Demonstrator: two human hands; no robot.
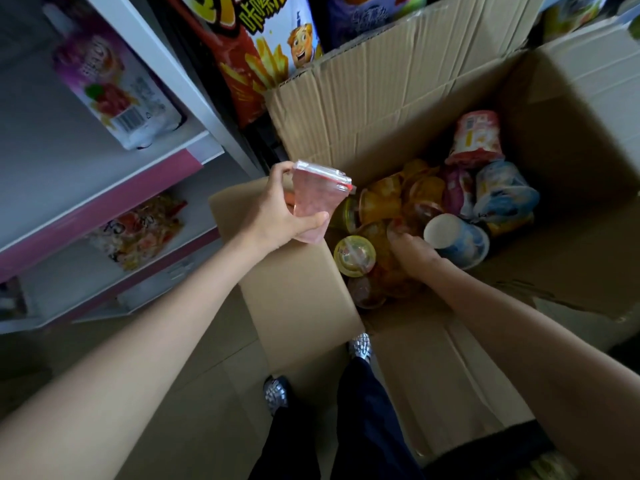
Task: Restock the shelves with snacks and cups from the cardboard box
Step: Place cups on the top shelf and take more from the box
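- Left hand (277,209) grips a pink cup (317,202) with a clear lid: thumb curled across its lower side, fingers wrapped round the far side, the cup tilted with its lid up and to the right.
- That cup is held above the left edge of the cardboard box (398,98), over the left flap, between the shelves and the pile inside the box.
- Right hand (414,252) reaches down into the box among the cups; its fingers are buried in the pile, so I cannot tell whether they pinch anything or lie spread.
- Just left of the right hand lies a yellow-lidded cup (355,254), and just right of it a white-and-blue cup (457,242) lies on its side, base toward the camera, touching or nearly touching the hand.
- Orange jelly cups (381,202) are heaped in the box's middle, beyond the right hand; a red-and-white cup (476,138) lies nearer the far right corner, with a pale blue cup (502,190) below it.
- Both hands are well apart: the left is raised at the box's left rim, the right low inside.
- White shelves (194,147) with pink front edges stand to the left of the box; a purple snack pouch (114,91) lies on the upper shelf, and a snack bag (138,230) lies on the one below.
- A large red chip bag (249,57) stands behind the box's far left corner.
- The person's silvery shoes (360,344) show on the floor by the near edge of the box.
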